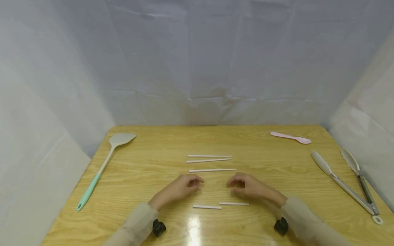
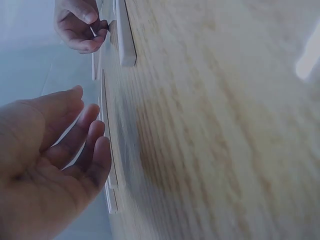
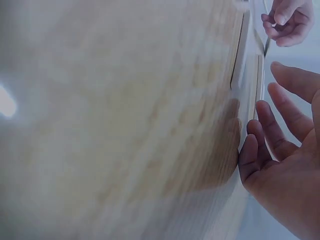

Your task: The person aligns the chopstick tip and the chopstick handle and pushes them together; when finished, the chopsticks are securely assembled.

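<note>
My left hand (image 1: 184,186) is held above the table with loosely curled fingers and nothing in its grasp. Facing it across a small gap, my right hand (image 1: 246,185) holds nothing either, its fingers loosely bent in the right wrist view. Beyond the hands lie white chopsticks: a front one (image 1: 212,170), a slightly slanted one (image 1: 209,160) and a back one (image 1: 210,156). On the near side are two shorter white sticks, the left piece (image 1: 207,207) and the right piece (image 1: 234,204), lying almost end to end.
A spatula with a green handle (image 1: 89,192) lies along the left side of the wooden table (image 1: 154,143). At the back right is a pink spoon (image 1: 290,137). Spread metal tongs (image 1: 347,188) lie near the right edge. White sheeting (image 1: 203,61) surrounds the table's back and sides.
</note>
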`<move>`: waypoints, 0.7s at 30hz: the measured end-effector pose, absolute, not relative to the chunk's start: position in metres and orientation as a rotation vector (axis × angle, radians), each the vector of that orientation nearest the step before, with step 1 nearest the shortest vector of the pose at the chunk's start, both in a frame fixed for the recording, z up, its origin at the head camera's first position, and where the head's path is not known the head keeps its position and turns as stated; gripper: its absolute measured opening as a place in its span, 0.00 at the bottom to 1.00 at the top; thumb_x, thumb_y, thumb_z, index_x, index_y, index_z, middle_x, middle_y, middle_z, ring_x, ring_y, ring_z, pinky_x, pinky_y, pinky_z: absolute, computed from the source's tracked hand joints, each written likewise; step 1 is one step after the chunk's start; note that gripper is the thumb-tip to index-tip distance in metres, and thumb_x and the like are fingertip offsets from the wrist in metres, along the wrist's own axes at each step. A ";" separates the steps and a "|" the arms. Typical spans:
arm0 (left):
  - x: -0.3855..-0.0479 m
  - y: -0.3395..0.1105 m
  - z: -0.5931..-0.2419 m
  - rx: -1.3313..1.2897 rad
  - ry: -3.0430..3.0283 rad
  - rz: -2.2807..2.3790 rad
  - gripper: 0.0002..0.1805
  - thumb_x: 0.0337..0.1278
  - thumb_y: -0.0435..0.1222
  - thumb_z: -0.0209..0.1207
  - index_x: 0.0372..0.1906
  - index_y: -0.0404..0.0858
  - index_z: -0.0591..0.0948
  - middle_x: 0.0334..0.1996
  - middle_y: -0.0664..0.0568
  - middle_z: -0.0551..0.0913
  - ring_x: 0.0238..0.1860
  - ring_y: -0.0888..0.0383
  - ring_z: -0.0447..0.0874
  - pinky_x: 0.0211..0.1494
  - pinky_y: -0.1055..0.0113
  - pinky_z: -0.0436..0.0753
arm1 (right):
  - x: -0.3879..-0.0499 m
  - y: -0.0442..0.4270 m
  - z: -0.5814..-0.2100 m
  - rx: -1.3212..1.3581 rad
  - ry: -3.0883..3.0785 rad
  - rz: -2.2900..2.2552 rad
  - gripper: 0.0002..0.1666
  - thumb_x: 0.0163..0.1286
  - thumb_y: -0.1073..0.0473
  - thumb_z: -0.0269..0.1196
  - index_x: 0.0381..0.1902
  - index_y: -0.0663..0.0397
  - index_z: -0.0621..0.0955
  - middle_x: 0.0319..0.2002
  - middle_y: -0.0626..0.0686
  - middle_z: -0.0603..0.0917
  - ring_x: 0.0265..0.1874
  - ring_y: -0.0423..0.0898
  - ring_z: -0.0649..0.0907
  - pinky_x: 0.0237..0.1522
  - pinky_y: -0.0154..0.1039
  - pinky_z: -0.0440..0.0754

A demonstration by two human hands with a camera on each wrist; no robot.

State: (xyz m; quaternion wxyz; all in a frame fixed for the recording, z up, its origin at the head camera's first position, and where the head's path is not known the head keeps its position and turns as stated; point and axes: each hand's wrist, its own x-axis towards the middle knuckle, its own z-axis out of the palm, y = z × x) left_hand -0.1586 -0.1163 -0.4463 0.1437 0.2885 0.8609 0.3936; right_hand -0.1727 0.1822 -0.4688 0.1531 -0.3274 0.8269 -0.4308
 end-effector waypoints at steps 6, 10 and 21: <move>-0.152 -0.115 -0.448 0.825 2.408 1.171 0.13 0.64 0.31 0.56 0.51 0.30 0.79 0.36 0.52 0.82 0.39 0.59 0.78 0.44 0.71 0.78 | -0.164 0.183 -0.471 -0.972 2.369 -1.180 0.17 0.63 0.56 0.66 0.47 0.61 0.81 0.44 0.52 0.82 0.45 0.41 0.79 0.51 0.34 0.76; -0.147 -0.113 -0.449 0.826 2.356 1.192 0.13 0.62 0.29 0.56 0.50 0.28 0.78 0.35 0.51 0.82 0.38 0.60 0.79 0.43 0.73 0.78 | -0.159 0.183 -0.469 -1.033 2.371 -1.125 0.17 0.63 0.55 0.66 0.46 0.58 0.82 0.43 0.50 0.82 0.45 0.42 0.78 0.50 0.35 0.76; -0.137 -0.108 -0.446 0.810 2.272 1.103 0.16 0.60 0.35 0.61 0.52 0.33 0.79 0.44 0.49 0.83 0.43 0.60 0.80 0.49 0.72 0.77 | -0.150 0.181 -0.471 -1.117 2.394 -1.063 0.16 0.60 0.56 0.68 0.46 0.53 0.83 0.43 0.47 0.81 0.44 0.38 0.75 0.48 0.35 0.73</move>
